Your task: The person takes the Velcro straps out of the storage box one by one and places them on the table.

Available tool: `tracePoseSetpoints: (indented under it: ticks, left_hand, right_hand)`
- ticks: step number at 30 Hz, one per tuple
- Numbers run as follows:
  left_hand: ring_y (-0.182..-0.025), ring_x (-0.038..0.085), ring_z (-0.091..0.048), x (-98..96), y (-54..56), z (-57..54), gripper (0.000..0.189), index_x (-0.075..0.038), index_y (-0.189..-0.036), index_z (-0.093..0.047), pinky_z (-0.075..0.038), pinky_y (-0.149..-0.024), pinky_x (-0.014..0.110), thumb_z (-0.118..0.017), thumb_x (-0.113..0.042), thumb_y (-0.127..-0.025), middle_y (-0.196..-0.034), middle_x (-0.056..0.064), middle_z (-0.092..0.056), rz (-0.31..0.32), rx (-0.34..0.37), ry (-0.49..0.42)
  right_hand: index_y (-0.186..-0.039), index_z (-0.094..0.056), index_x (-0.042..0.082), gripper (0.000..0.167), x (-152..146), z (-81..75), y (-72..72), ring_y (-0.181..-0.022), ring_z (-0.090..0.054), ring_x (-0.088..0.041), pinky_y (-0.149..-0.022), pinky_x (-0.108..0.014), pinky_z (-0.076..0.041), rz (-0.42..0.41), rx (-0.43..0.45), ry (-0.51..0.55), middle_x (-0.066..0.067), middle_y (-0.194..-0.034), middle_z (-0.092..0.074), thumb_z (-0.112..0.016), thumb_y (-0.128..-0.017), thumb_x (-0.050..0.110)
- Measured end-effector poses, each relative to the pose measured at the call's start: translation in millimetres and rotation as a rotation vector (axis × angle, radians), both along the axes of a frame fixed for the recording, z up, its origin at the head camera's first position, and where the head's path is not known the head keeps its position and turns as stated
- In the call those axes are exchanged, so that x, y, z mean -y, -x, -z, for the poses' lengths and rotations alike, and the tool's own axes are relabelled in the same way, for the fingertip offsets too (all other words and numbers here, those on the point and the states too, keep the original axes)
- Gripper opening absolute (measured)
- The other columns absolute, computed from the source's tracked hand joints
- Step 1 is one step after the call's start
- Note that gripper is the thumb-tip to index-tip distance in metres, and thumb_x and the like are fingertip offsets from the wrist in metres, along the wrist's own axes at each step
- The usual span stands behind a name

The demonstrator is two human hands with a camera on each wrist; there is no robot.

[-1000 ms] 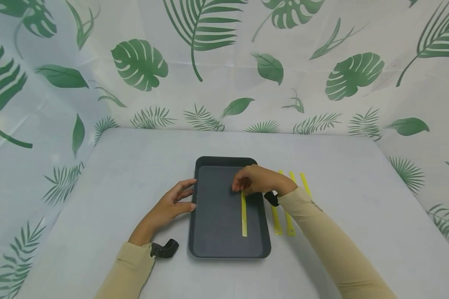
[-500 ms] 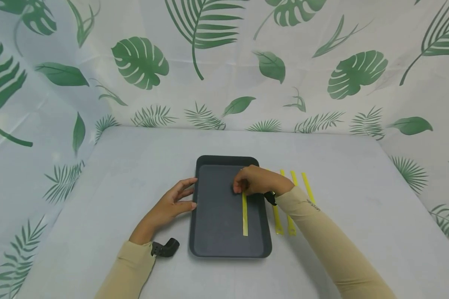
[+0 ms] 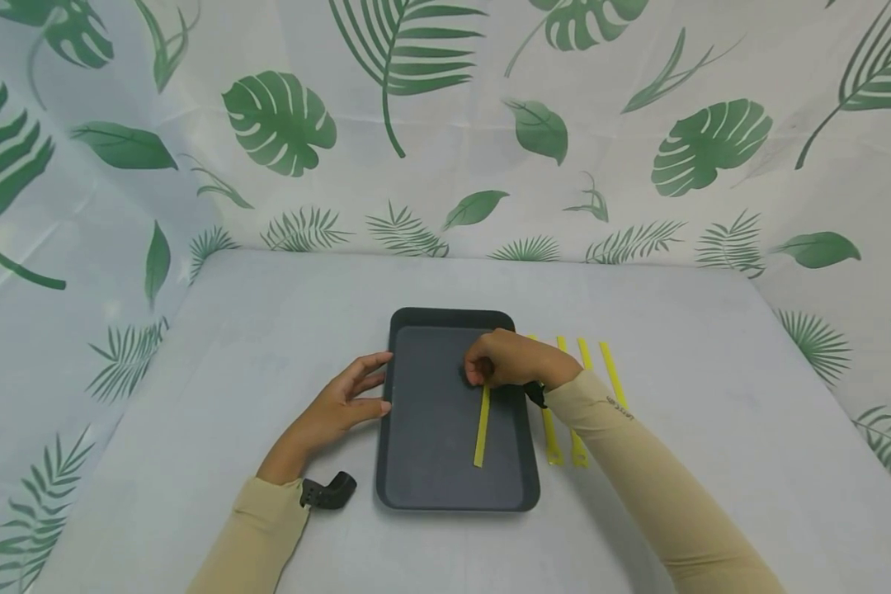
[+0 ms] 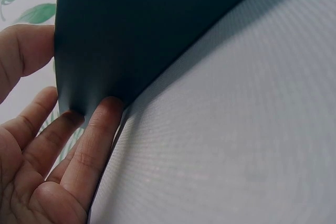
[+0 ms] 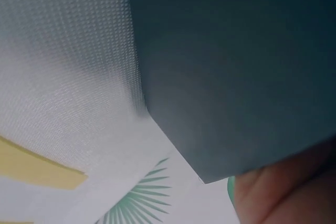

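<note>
A dark grey rectangular tray point(image 3: 431, 445) lies on the table, its long side running away from me. My left hand point(image 3: 332, 410) touches its left wall with extended fingertips and thumb; the left wrist view shows those fingers point(image 4: 100, 135) against the outer tray wall point(image 4: 136, 35). Over the right half of the tray, my right hand point(image 3: 516, 360) pinches the far end of a flat yellow strip point(image 3: 482, 433). The strip's near end points toward me and slants slightly left. In the right wrist view the tray wall point(image 5: 226, 82) hides most of the right hand point(image 5: 291, 195).
Several more yellow strips point(image 3: 613, 379) lie side by side on the table to the right of the tray, partly covered by my right forearm. The pale table point(image 3: 289, 322) ends at a leaf-print cloth backdrop point(image 3: 445, 165). Black wrist cameras sit on both wrists.
The near end of the held yellow strip has swung slightly left, from nearly straight to slanted. Both hands and the tray keep their places; the view shifts only a little.
</note>
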State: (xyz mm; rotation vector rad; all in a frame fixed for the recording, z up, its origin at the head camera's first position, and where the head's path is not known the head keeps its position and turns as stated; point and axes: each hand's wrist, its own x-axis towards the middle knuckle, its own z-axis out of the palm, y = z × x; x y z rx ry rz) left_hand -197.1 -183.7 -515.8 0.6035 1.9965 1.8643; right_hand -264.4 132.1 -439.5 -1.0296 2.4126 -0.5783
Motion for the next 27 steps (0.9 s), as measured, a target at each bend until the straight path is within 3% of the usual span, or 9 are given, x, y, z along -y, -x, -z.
tracePoseSetpoints:
  ticks: [10, 18, 27]
  left_hand:
    - [-0.158, 0.051, -0.030, -0.1, 0.2, 2.6, 0.073, 0.002, -0.165, -0.035, -0.055, -0.106, 0.030, -0.071, -0.001, -0.103, -0.173, 0.026, -0.028, -0.002, -0.007, 0.001]
    - [-0.159, 0.051, -0.028, 0.2, -0.7, 0.4, 0.072, 0.002, -0.165, -0.034, -0.054, -0.106, 0.029, -0.070, -0.001, -0.103, -0.174, 0.026, -0.027, 0.001, -0.005, 0.005]
    - [-0.158, 0.050, -0.029, -0.6, -1.1, -0.2, 0.072, 0.002, -0.165, -0.035, -0.055, -0.105, 0.029, -0.070, -0.001, -0.103, -0.174, 0.026, -0.028, -0.008, -0.006, 0.012]
  right_hand:
    - [-0.080, -0.069, 0.011, 0.035, 0.0, -3.4, -5.7, -0.070, -0.053, -0.007, -0.067, -0.026, -0.047, 0.002, -0.016, 0.020, 0.007, -0.075, -0.060, -0.072, -0.081, -0.024]
    - [-0.091, -0.077, 0.007, 0.024, -4.0, -12.3, -8.3, -0.085, -0.066, -0.010, -0.079, -0.030, -0.058, -0.036, -0.044, 0.096, 0.002, -0.091, -0.073, -0.073, -0.090, -0.017]
    - [-0.099, -0.079, 0.007, 0.014, -8.7, -20.2, -11.6, -0.095, -0.071, -0.014, -0.087, -0.035, -0.062, -0.052, -0.037, 0.179, 0.000, -0.100, -0.074, -0.074, -0.097, -0.006]
